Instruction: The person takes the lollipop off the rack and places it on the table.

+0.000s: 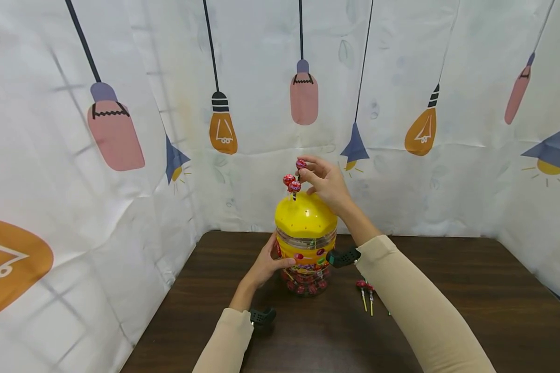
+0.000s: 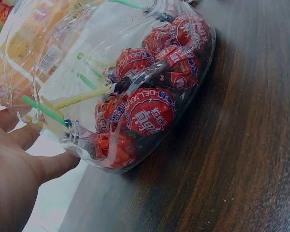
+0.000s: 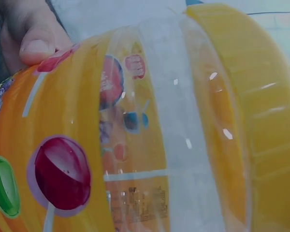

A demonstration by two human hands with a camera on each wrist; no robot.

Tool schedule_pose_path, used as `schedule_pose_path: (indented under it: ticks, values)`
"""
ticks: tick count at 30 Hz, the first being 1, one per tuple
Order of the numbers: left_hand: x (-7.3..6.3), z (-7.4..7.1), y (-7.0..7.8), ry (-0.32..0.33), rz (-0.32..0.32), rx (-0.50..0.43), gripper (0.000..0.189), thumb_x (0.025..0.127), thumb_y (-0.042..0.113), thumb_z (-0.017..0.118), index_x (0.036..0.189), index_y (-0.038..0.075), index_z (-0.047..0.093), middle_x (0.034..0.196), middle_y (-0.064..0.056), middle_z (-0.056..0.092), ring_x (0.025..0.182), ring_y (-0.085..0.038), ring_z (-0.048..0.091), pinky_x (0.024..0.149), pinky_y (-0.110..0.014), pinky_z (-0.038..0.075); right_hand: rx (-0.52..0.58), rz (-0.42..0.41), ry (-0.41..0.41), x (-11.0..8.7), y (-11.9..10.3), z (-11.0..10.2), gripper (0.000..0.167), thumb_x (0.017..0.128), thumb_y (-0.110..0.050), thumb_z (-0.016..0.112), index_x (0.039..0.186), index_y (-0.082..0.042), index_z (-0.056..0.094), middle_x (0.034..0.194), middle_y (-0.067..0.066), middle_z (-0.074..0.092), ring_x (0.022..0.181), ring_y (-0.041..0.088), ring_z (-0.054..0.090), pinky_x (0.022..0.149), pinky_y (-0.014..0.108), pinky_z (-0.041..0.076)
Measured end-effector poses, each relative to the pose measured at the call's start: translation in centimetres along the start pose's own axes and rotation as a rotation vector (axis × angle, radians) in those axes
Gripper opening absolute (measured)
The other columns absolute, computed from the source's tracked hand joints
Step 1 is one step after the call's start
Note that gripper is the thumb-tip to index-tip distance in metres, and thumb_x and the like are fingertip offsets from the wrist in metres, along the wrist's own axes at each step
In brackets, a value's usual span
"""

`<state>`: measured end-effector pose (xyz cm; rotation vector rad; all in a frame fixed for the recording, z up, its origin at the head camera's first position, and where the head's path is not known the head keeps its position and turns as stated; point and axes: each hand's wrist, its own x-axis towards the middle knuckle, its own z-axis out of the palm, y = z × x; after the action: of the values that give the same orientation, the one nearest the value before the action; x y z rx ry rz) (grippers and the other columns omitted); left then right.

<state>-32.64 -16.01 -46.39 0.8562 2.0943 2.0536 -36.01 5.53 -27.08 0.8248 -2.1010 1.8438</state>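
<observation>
A clear plastic candy jar [image 1: 304, 269] with a domed yellow lid [image 1: 305, 215] stands upright on the table. My left hand [image 1: 265, 264] holds its left side, thumb across the front of the label. Red-wrapped lollipops [image 2: 151, 110] with green and yellow sticks lie inside the jar's bottom. Over the lid, my right hand [image 1: 325, 181] pinches a red lollipop [image 1: 301, 164] between thumb and fingers, head up. Two other lollipops [image 1: 294, 186] stand upright in the lid's top, just left of it. Candy pictures on the jar's orange label [image 3: 94, 145] fill the right wrist view.
A few loose lollipops [image 1: 366, 286] lie on the dark wooden table [image 1: 308, 336] to the right of the jar, partly hidden by the right sleeve. Behind the table hangs a white curtain [image 1: 261, 145] printed with lamps.
</observation>
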Motion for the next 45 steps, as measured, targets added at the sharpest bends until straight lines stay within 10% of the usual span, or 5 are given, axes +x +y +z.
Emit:
schedule_pose_path:
  ticks: [25, 45]
  values:
    - [0.0, 0.1, -0.1, 0.013, 0.004, 0.033, 0.091, 0.091, 0.033, 0.078, 0.161, 0.041, 0.021, 0.154, -0.002, 0.047, 0.137, -0.024, 0.052, 0.113, -0.048, 0.047, 0.029, -0.036, -0.036, -7.6, 0.6, -5.7, 0.035, 0.102, -0.012, 0.062, 0.137, -0.01, 0.061, 0.106, 0.008, 0.069, 0.088, 0.016, 0.07, 0.068, 0.035, 0.065]
    - [0.1, 0.0, -0.3, 0.015, 0.011, 0.056, 0.087, 0.091, 0.037, 0.078, 0.16, 0.041, 0.023, 0.151, -0.003, 0.05, 0.135, -0.024, 0.052, 0.115, -0.05, 0.045, 0.064, 0.156, -0.008, -16.3, 6.2, -11.3, 0.038, 0.105, -0.014, 0.059, 0.142, -0.007, 0.057, 0.104, 0.001, 0.068, 0.088, 0.016, 0.07, 0.072, 0.047, 0.064]
